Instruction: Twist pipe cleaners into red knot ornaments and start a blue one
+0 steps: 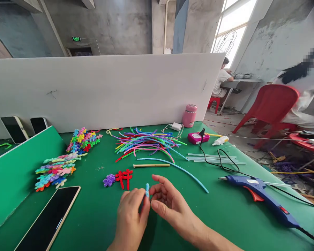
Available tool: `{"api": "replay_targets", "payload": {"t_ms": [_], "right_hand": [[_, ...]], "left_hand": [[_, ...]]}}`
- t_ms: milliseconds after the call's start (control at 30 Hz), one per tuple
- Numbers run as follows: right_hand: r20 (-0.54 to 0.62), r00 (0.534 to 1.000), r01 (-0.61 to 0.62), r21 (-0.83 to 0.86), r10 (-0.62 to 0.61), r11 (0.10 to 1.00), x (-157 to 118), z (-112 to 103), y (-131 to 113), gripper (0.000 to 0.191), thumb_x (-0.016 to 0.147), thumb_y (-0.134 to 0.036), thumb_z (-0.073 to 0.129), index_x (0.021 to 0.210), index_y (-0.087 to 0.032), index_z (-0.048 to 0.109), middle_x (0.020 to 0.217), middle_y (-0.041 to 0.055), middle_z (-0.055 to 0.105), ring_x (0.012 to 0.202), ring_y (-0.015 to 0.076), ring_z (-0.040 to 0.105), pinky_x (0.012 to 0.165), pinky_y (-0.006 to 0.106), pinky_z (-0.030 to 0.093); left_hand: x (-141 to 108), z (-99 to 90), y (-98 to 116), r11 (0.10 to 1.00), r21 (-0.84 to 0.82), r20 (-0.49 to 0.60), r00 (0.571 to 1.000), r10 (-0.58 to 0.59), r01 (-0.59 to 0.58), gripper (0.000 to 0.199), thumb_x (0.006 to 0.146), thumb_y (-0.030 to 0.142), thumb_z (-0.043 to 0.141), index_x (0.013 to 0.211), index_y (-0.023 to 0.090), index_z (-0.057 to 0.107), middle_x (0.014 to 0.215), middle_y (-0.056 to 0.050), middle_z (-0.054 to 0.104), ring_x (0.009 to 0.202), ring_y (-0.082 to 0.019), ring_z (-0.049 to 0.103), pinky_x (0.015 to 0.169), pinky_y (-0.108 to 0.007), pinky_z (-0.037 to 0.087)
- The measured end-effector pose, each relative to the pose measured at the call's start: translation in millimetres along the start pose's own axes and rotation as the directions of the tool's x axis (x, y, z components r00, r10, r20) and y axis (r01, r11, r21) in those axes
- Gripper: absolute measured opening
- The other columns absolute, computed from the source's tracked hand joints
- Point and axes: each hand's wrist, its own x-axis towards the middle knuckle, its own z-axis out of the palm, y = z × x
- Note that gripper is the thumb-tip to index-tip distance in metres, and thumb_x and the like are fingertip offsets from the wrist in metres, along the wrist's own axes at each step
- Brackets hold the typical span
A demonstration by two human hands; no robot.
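Note:
My left hand (132, 214) pinches a short, twisted light-blue pipe cleaner (147, 190) between thumb and fingers; its lower part is hidden in the grip. Close beside it, my right hand (171, 204) has its thumb and loosely curled fingers apart, with nothing visible in them. Just beyond the hands lie a purple pipe-cleaner flower (109, 180) and two red pipe-cleaner shapes (124, 179). A single light-blue pipe cleaner (184, 170) curves across the table behind my right hand, near a thin tan stick (151, 165).
A heap of coloured pipe cleaners (146, 141) lies at the back. Finished flower shapes (59, 167) are piled left, above a phone (48, 219). To the right are a blue glue gun (261, 195) with its cord, clear glue sticks (216, 159) and a pink bottle (189, 115).

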Motion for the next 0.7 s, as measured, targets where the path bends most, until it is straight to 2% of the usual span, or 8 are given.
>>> {"api": "replay_targets", "payload": {"t_ms": [67,100,167,233,300,433,533,700], "right_hand": [[-0.032,0.999,0.028,-0.002,-0.028,1.0,-1.0,2.4,1.4,0.046,0.073,-0.036,0.06,0.113,-0.022,0.041,0.091,0.0044,0.053,0.081,0.0148,0.051,0.074,0.031,0.04],[-0.066,0.997,0.028,0.004,-0.028,1.0,-0.2,2.7,2.3,0.044,0.074,-0.037,0.06,0.111,-0.022,0.043,0.089,0.0037,0.053,0.08,0.0146,0.051,0.074,0.031,0.041],[-0.134,0.991,0.019,0.032,-0.015,0.999,3.4,1.4,4.0,0.04,0.073,-0.038,0.06,0.106,-0.021,0.045,0.083,0.0023,0.053,0.077,0.014,0.053,0.073,0.03,0.042],[-0.18,0.984,0.015,0.064,-0.003,0.998,8.1,-1.9,5.0,0.041,0.07,-0.038,0.063,0.103,-0.021,0.047,0.081,0.0013,0.054,0.075,0.0137,0.054,0.074,0.03,0.043],[-0.204,0.979,0.016,0.094,0.004,0.995,11.8,-5.5,5.2,0.042,0.067,-0.037,0.065,0.101,-0.021,0.047,0.079,0.0006,0.055,0.073,0.0136,0.055,0.073,0.031,0.044],[-0.206,0.979,0.018,0.115,0.006,0.993,13.5,-9.2,3.8,0.041,0.066,-0.035,0.066,0.099,-0.019,0.047,0.077,-0.0005,0.055,0.07,0.0125,0.055,0.072,0.03,0.043],[-0.178,0.984,-0.001,0.105,0.019,0.994,12.1,-9.2,2.9,0.041,0.067,-0.035,0.065,0.1,-0.018,0.047,0.077,-0.0005,0.054,0.07,0.0114,0.053,0.07,0.028,0.042],[-0.186,0.983,0.008,0.068,0.005,0.998,12.4,-9.6,1.4,0.039,0.067,-0.033,0.064,0.099,-0.017,0.047,0.069,-0.0032,0.049,0.064,0.0098,0.047,0.062,0.025,0.038]], "left_hand": [[-3.5,1.9,-1.8,0.979,0.111,0.014,0.985,0.171,-0.172,0.013,0.075,0.016,0.051,0.079,0.022,0.062,0.069,-0.005,0.064,0.064,-0.02,0.056,0.063,-0.031,0.04],[-5.0,3.2,-1.8,0.968,0.14,0.03,0.978,0.208,-0.21,0.017,0.075,0.015,0.05,0.084,0.022,0.062,0.072,-0.006,0.065,0.066,-0.02,0.057,0.064,-0.032,0.04],[-7.0,5.5,0.0,0.967,0.143,0.056,0.978,0.203,-0.209,0.021,0.076,0.015,0.049,0.092,0.022,0.062,0.077,-0.007,0.066,0.069,-0.021,0.058,0.066,-0.032,0.042],[-6.8,7.0,3.7,0.988,0.076,0.073,0.989,0.131,-0.137,0.024,0.077,0.015,0.048,0.096,0.021,0.061,0.08,-0.008,0.066,0.072,-0.021,0.058,0.066,-0.031,0.043],[-4.6,7.3,7.7,1.0,-0.029,0.091,0.996,0.014,-0.011,0.023,0.076,0.017,0.049,0.096,0.021,0.062,0.08,-0.008,0.065,0.07,-0.02,0.059,0.063,-0.028,0.044],[0.3,6.1,13.4,0.965,-0.143,0.153,0.968,-0.2,0.222,0.012,0.074,0.022,0.054,0.079,0.019,0.064,0.068,-0.004,0.062,0.058,-0.016,0.055,0.054,-0.024,0.042],[0.4,5.9,16.2,0.959,-0.134,0.167,0.959,-0.227,0.25,0.01,0.073,0.022,0.054,0.069,0.019,0.062,0.061,-0.002,0.058,0.052,-0.014,0.051,0.051,-0.022,0.039],[-1.1,7.1,21.4,0.959,-0.134,0.17,0.959,-0.227,0.251,0.01,0.071,0.02,0.053,0.063,0.019,0.058,0.058,0.001,0.052,0.052,-0.013,0.046,0.052,-0.022,0.037]]}}
